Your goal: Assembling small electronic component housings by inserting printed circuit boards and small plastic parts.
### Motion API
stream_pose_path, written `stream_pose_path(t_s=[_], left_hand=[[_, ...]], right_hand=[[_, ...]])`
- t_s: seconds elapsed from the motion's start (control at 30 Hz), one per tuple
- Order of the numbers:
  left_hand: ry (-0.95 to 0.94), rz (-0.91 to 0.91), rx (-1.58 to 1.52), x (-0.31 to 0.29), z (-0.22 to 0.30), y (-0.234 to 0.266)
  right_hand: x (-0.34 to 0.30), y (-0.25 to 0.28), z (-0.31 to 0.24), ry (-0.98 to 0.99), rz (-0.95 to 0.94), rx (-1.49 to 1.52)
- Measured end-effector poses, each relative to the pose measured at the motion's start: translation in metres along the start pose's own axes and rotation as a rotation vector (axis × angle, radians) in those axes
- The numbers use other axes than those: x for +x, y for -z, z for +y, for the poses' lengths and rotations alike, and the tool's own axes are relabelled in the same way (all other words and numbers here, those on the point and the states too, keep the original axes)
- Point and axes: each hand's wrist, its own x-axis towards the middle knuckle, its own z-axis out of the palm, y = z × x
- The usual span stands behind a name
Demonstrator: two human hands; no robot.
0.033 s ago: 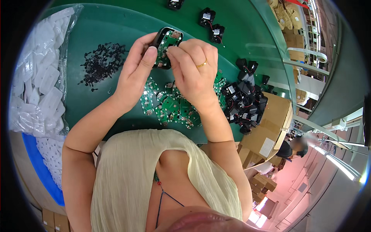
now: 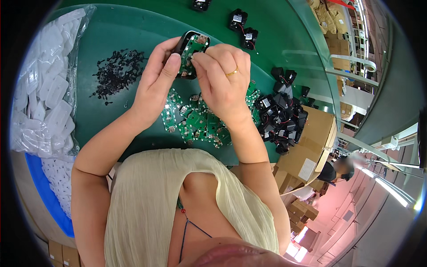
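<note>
Circuit board [image 2: 192, 48] lies in a black case [image 2: 179, 46] between the hands, its long axis pointing forward and slightly right. Left hand [image 2: 156, 80] clasps the case's left side; right hand [image 2: 224, 82] bunches narrowed fingertips over the board's right edge, contents unclear. Green face, silvery connectors [image 2: 202, 39].

The casing [image 2: 180, 45] is black, its circuit board [image 2: 188, 54] green; the table [image 2: 111, 29] deep green; loose boards [image 2: 196, 120] green; housings [image 2: 281, 115] black with red wires [image 2: 254, 45]; small parts [image 2: 114, 73] black; bagged pieces [image 2: 58, 86] whitish; bin [image 2: 39, 183] blue; ring [image 2: 231, 73] gold.
</note>
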Motion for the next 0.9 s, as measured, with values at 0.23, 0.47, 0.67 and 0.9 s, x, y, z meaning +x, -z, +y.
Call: stream_pose_path(t_s=[0.23,0.47,0.67,0.9], left_hand=[[-0.062,-0.006,0.082,-0.001,-0.001,0.002],[0.136,0.071,0.03,0.013,0.014,0.012],[-0.086,-0.001,0.256,0.008,0.018,0.006],[-0.113,0.041,0.309,0.013,0.009,0.01]], right_hand=[[0.008,0.003,-0.005,-0.069,-0.059,0.066],[-0.006,-0.012,-0.011,-0.324,0.082,0.337],[-0.015,-0.024,-0.021,-0.75,-0.009,1.172],[-0.013,-0.032,-0.01,-0.65,0.036,0.987]])
